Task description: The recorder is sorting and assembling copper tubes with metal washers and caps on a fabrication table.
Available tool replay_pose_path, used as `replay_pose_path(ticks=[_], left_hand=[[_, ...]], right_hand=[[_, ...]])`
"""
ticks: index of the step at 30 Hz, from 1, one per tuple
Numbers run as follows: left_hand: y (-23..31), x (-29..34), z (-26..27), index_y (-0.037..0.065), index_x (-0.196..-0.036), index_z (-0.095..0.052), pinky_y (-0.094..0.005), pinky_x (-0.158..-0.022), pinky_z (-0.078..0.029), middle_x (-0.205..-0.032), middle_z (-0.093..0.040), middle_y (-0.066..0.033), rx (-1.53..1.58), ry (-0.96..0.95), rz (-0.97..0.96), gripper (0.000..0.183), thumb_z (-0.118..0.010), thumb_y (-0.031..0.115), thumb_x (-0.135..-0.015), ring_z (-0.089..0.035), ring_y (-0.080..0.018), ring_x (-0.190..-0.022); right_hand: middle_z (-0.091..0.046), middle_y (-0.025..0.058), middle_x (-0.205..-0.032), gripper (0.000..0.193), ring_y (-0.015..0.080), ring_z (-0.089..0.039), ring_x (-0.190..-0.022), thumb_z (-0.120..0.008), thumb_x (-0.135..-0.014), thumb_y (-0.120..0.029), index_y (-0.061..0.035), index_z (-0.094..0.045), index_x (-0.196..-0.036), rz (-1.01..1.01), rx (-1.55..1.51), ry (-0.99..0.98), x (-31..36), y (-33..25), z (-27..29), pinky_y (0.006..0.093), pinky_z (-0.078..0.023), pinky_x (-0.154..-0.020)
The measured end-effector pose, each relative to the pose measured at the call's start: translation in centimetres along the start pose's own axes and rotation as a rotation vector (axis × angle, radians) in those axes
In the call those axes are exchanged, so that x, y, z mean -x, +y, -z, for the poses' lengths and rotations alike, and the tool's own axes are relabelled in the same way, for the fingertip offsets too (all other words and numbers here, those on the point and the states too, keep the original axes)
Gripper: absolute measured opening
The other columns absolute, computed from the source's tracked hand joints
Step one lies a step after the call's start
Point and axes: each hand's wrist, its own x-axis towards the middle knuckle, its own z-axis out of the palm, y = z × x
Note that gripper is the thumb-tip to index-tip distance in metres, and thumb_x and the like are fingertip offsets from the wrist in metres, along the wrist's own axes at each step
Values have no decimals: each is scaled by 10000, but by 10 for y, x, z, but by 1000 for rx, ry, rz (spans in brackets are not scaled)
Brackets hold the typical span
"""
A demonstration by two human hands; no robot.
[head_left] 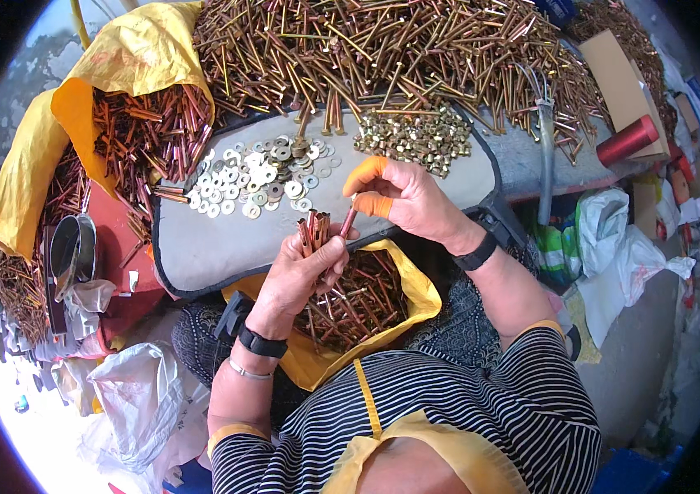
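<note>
My left hand (313, 262) is closed round a bundle of reddish-copper metal sleeves (313, 227), their ends sticking up above the fingers. My right hand (409, 200), with orange covers on the thumb and forefinger, pinches the upper end of one metal sleeve (348, 221). Its lower end meets the left fingers. Below both hands, an open yellow bag (425, 303) holds many copper-coloured sleeved bolts (358, 298). Flat silver washers (230, 183) lie spread on the grey padded mat (218, 247) ahead. A heap of brass-coloured nuts (416, 138) sits farther right on it.
Long gold-coloured bolts (383, 53) are piled across the far side. At the left, a yellow sack (140, 41) spills reddish sleeves (152, 123) beside a metal can (74, 247). On the right are a clear tube (546, 165), a red cylinder (628, 140), cardboard (621, 78) and white plastic bags (613, 239).
</note>
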Motion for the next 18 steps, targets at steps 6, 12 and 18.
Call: replay_pose_path(ticks=[6, 12, 18], left_hand=[[-1, 1, 8, 9, -1074, -587, -177, -416, -275, -636, -477, 37, 240, -203, 80, 283, -603, 238, -907, -393, -35, -503], [2, 2, 9, 35, -1087, -584, -220, -486, -365, -654, -548, -4, -337, -6, -109, 215, -594, 71, -875, -491, -108, -510], [-13, 0, -3, 47, -1049, -590, -276, -546, -433, -687, -534, -70, -1114, 298, -725, 211, -601, -3, -844, -511, -108, -611]], right_hand=[[-630, 24, -843, 99, 89, -598, -806, -620, -822, 12, -17, -598, -914, 85, 97, -55, 10, -7, 4, 241, -487, -725], [-621, 56, -755, 100, 118, -584, -687, -661, -830, -88, -1, -614, -814, 174, 434, 57, 10, -2, 0, 250, -461, -619], [-502, 68, -568, 314, 130, -531, -544, -644, -857, -288, 4, -588, -755, 118, 927, 143, 7, 21, -7, 319, -401, -485]])
